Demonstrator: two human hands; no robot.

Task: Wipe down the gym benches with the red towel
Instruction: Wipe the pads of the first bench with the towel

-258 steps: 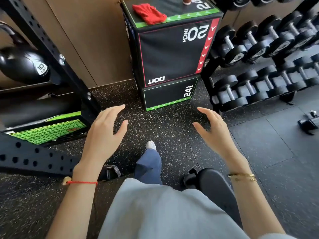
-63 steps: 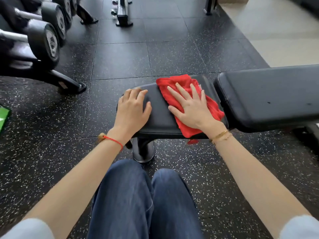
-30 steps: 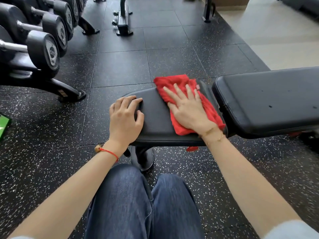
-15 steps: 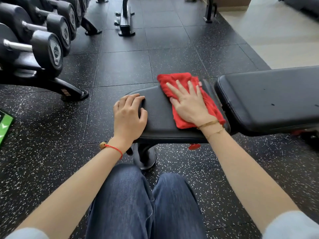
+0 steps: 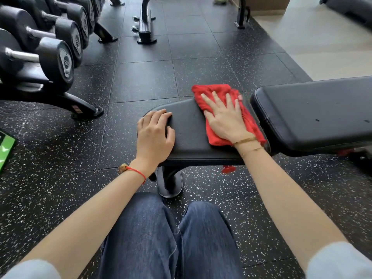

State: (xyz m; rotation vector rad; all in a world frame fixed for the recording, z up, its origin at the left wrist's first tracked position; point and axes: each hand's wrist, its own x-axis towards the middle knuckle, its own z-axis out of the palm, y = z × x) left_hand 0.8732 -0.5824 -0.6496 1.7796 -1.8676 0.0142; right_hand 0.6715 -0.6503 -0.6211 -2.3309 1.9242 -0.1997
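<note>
A black padded gym bench stands in front of me, with a small seat pad [image 5: 189, 129] and a longer back pad [image 5: 314, 111] to its right. The red towel [image 5: 213, 91] lies across the right part of the seat pad, next to the gap between the pads. My right hand [image 5: 223, 117] presses flat on the towel with fingers spread. My left hand [image 5: 155, 135] rests on the seat pad's left end, fingers curled over its edge, apart from the towel.
A rack of black dumbbells [image 5: 50, 51] stands at the left. Another bench frame [image 5: 145, 23] sits on the black rubber floor farther back. A green-edged box corner [image 5: 6, 148] shows at the far left. My knees in blue jeans [image 5: 171, 234] are below the bench.
My right hand with the towel has slid a little away from me across the seat pad and back. The left hand stays on the pad's left end.
</note>
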